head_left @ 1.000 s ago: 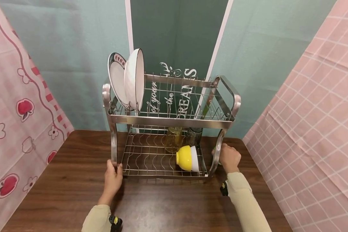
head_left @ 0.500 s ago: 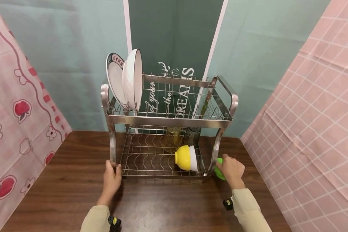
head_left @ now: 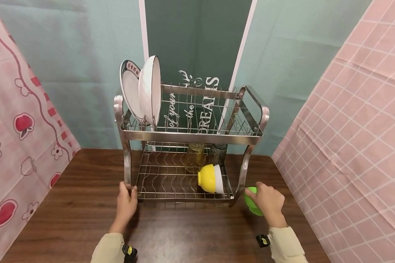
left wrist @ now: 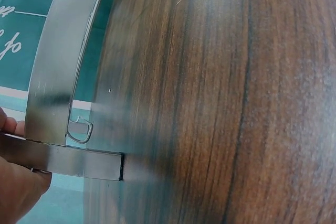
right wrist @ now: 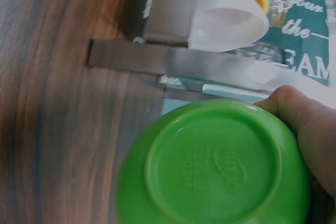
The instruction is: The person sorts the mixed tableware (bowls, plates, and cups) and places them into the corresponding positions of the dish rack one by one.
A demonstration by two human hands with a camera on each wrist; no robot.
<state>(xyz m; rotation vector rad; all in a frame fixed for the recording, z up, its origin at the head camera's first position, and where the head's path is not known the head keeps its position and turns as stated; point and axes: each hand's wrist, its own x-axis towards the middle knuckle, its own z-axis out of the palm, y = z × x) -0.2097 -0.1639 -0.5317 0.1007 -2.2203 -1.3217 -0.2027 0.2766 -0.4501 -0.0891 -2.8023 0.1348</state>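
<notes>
A two-tier metal dish rack (head_left: 191,137) stands on the wooden table. My left hand (head_left: 126,204) grips its front left leg near the bottom, thumb and fingers on either side. Just outside the right leg, my right hand (head_left: 269,201) holds a green bowl (head_left: 252,204) by the rim; the right wrist view shows the base of the green bowl (right wrist: 215,166) facing the camera. On the lower tier a yellow bowl (head_left: 206,179) with a white interior lies on its side at the right. Behind it stand a yellowish glass (head_left: 194,159) and a dark glass (head_left: 218,155).
On the upper tier's left, a patterned plate (head_left: 131,86) and a white bowl (head_left: 148,91) stand on edge. Teal cloth (head_left: 95,73) hangs behind the rack, with pink cloths (head_left: 335,120) at both sides. The brown table (head_left: 184,233) extends in front.
My right hand has moved toward me and slightly right, bringing the green bowl out from behind the rack's right leg. My left hand keeps its grip on the left leg.
</notes>
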